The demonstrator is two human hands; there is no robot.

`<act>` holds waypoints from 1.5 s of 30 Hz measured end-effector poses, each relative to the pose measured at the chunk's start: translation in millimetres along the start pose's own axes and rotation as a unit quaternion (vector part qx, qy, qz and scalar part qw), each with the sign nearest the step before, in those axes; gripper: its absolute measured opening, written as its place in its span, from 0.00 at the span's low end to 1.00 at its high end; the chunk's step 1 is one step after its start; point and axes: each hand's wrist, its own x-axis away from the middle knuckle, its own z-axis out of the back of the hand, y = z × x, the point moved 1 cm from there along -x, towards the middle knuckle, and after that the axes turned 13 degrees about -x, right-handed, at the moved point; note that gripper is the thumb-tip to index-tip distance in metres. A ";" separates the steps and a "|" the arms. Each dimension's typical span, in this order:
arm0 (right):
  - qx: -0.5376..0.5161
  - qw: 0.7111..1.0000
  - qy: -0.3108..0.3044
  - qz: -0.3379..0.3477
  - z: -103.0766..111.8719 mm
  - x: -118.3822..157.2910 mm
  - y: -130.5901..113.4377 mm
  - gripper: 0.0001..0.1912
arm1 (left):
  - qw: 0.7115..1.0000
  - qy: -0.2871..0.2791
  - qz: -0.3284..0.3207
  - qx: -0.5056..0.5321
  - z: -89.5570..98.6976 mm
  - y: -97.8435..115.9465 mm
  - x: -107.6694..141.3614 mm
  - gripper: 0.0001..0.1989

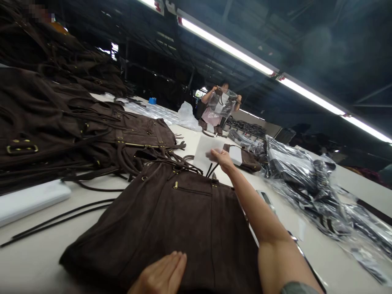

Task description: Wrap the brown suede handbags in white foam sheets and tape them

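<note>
A dark brown bag (183,216) with a short zip and brass fittings lies flat on the pale table (30,261) in front of me. My left hand (163,273) rests on the lower part of the bag, palm down, its fingers stretched out and holding nothing. Beyond the bag's top edge, my right hand (223,159) pinches a thin white sheet (203,153) by its right side. The bag's handles and thin cords lie tangled near its top edge, close to the sheet.
Brown bags (137,126) are piled on the left, with a white padded piece (33,200) below them. Plastic-wrapped bags (294,171) lie on the right. Across the table a person (208,116) holds up a clear plastic bag (225,104). A small blue object (152,100) sits further back.
</note>
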 end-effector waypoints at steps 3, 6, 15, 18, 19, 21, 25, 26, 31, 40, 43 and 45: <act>0.055 0.994 -0.088 -0.019 3.0 67.9 -4.7 0.14 | 1.000 -0.025 0.001 0.016 6.2 2.3 -11.3 0.23; 0.136 0.976 -0.170 -0.023 -1.6 137.3 6.2 0.08 | 0.996 -0.086 -0.021 0.024 12.9 2.9 -14.9 0.24; 0.295 0.908 -0.281 0.092 -10.8 216.0 53.7 0.32 | 0.985 -0.153 -0.075 0.001 18.9 4.2 -4.7 0.23; 0.245 0.921 -0.287 0.101 -6.8 218.5 59.3 0.28 | 0.979 -0.186 -0.084 -0.001 24.9 3.4 -2.3 0.25; 0.239 0.920 -0.292 0.103 -6.1 219.3 59.8 0.27 | 0.974 -0.212 -0.081 0.007 29.8 1.4 -5.3 0.25; 0.244 0.913 -0.309 0.109 -5.9 221.5 58.7 0.25 | 0.949 -0.304 -0.066 0.047 42.4 -5.7 -20.1 0.28; 0.285 0.887 -0.343 0.120 -7.5 228.6 51.6 0.24 | 0.860 -0.488 -0.016 0.149 53.9 -24.9 -80.6 0.27; 0.296 0.880 -0.350 0.121 -7.6 230.9 50.0 0.24 | 0.854 -0.501 0.009 0.141 47.8 -29.3 -96.8 0.23; 0.330 0.851 -0.390 0.123 -6.3 239.1 48.2 0.26 | 0.891 -0.440 0.094 0.058 -26.6 -37.6 -122.7 0.27; 0.239 0.906 -0.349 -0.012 4.9 256.0 -9.9 0.15 | 0.872 -0.472 0.038 0.122 -68.3 -25.3 -62.8 0.29; 0.153 0.944 -0.280 -0.083 29.7 318.3 -66.0 0.16 | 0.873 -0.471 0.040 0.119 -67.9 -23.9 -66.9 0.29; 0.054 0.939 -0.304 -0.151 43.5 378.1 -85.3 0.20 | 0.877 -0.466 0.044 0.114 -68.6 -22.2 -68.3 0.29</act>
